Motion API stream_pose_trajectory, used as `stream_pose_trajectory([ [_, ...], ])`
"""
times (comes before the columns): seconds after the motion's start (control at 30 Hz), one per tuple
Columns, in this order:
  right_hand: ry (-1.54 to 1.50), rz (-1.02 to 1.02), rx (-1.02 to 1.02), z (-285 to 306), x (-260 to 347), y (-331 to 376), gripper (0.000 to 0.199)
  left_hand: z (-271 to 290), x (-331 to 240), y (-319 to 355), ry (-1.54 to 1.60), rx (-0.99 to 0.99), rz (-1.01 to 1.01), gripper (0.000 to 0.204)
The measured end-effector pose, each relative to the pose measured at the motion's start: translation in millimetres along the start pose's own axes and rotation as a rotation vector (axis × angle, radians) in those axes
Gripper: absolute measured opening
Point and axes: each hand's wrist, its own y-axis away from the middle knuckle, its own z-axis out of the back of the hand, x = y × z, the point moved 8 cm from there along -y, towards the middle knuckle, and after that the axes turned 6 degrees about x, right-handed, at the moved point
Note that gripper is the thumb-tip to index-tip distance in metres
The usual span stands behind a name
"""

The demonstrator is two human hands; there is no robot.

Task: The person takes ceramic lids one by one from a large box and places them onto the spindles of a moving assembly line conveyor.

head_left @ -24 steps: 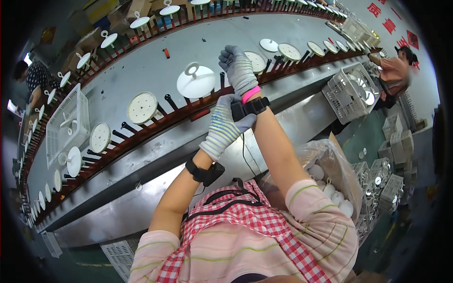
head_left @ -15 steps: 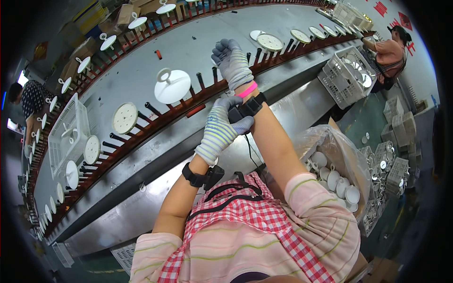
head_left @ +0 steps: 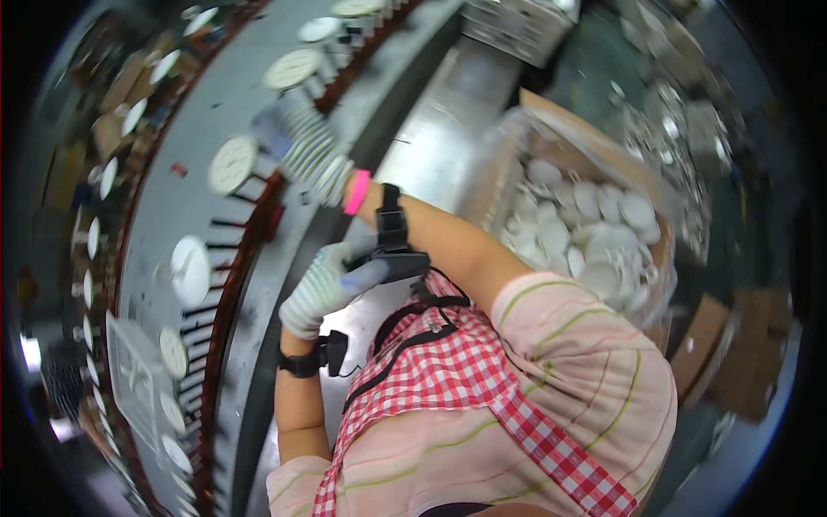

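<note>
My right hand, in a striped grey glove with a pink cuff, is stretched out over the edge of the curved conveyor; it is blurred and I see nothing in it. White round discs lie on the belt beside it. My left hand, also gloved, reaches across and closes its fingers on the black device strapped to my right forearm. A second black strap sits on my left wrist.
A cardboard box lined with plastic holds several white round parts to my right. A steel ledge runs along the conveyor. A wire crate rides on the belt, and wire baskets stand farther off.
The view has swung and tilted sharply, bringing the box of white parts into sight. My left hand stays at the device on my right forearm; my right hand stays by the belt.
</note>
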Motion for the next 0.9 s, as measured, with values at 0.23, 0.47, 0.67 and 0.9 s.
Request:
stream_pose_trajectory([
  [0.23,-0.009,-0.063,0.487,9,-34,95,0.014,-57,51,-54,0.38,0.567,0.149,0.055],
  [0.47,0.024,-0.567,0.326,132,-152,166,0.018,-11,22,-74,0.479,0.162,-0.06,0.067],
  [0.67,0.421,-1.053,0.653,170,-278,375,0.04,6,55,-28,0.385,0.047,0.144,0.048],
  [0.9,0.338,-1.264,0.7,228,-353,457,0.034,-44,50,-31,0.456,-0.046,0.109,0.038],
])
